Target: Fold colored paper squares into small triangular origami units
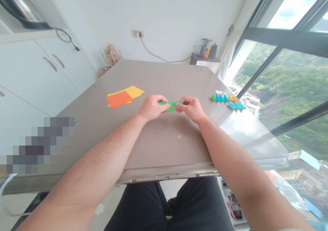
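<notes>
Between my two hands, above the middle of the table, is a small folded piece of green paper (pixel 171 107). My left hand (pixel 153 107) pinches its left end, thumb laid along the near face. The right end is gripped by my right hand (pixel 190 108) in the same kind of pinch. Fingers cover both ends of the paper, so its full shape is hidden. To the left lie flat sheets of orange paper (pixel 119 99) and yellow paper (pixel 134 91), overlapping. Over at the right stand small folded paper boats (pixel 221 98) in green, blue and orange, set in rows.
The grey-brown table (pixel 164 142) spreads out around my hands, its front edge close to my lap. A large window (pixel 276 67) borders the right side. Behind the table, a low cabinet (pixel 205 63) carries bottles. A pixelated patch (pixel 38 145) covers something at the left edge.
</notes>
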{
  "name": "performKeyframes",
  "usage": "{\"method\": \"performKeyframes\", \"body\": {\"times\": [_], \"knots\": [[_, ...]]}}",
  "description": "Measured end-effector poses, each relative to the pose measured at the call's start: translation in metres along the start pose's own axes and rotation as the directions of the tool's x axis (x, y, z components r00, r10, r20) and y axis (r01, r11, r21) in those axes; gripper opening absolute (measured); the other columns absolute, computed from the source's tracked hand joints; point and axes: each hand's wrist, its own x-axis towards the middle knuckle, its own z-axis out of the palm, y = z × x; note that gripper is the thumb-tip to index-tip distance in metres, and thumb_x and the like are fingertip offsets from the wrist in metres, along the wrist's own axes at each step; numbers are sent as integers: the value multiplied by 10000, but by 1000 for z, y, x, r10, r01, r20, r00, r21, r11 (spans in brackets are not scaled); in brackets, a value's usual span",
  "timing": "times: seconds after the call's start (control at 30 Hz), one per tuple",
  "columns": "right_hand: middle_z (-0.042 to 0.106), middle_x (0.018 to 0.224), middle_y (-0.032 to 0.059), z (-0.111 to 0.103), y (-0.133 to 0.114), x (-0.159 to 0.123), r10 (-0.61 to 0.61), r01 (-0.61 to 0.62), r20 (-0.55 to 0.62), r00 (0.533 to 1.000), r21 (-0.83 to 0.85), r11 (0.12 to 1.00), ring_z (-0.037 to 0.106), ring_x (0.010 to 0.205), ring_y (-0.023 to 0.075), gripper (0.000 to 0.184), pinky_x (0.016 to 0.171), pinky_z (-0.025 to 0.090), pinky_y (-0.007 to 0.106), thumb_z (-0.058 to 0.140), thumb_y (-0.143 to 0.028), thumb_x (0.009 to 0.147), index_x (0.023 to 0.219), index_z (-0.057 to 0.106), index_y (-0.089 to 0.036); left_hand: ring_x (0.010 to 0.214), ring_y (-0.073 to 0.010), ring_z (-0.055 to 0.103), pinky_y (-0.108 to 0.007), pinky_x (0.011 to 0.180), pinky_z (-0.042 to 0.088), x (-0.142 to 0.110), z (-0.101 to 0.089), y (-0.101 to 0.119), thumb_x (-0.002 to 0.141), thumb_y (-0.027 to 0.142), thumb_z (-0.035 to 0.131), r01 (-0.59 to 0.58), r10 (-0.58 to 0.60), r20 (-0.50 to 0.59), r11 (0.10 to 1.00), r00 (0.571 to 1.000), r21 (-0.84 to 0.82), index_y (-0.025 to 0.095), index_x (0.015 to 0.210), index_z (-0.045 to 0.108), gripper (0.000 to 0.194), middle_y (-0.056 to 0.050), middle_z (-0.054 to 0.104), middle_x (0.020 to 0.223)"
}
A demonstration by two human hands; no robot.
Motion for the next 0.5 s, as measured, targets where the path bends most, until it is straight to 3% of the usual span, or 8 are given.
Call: {"method": "performKeyframes", "body": {"times": [0.2, 0.4, 0.5], "knots": [[726, 661, 48, -3, 2, 2, 31, -31, 1, 1000, 33, 999, 634, 611, 158, 234, 646, 524, 306, 792, -390, 686, 705, 725, -166, 610, -176, 686, -254, 563, 480, -1, 0, -1, 749, 388, 729, -23, 21, -47, 999, 999, -35, 200, 764, 687, 193, 0, 700, 636], [741, 693, 61, -7, 2, 2, 23, -20, -46, 999, 50, 999, 636, 632, 155, 260, 672, 534, 310, 795, -412, 702, 735, 741, -161, 646, -170, 689, -304, 643, 571, 3, -1, -4, 712, 361, 789, -11, 1, -33, 954, 999, -299, 172, 806, 671, 241, -9, 693, 706], [739, 708, 56, -5, -1, 0, 43, -42, -14, 999, 47, 998, 642, 648, 154, 240, 683, 532, 307, 793, -388, 695, 745, 729, -162, 661, -166, 686, -306, 653, 576, 3, -1, -4, 712, 346, 792, -33, 18, -48, 945, 999, -325, 165, 798, 671, 234, -17, 698, 721]]}}
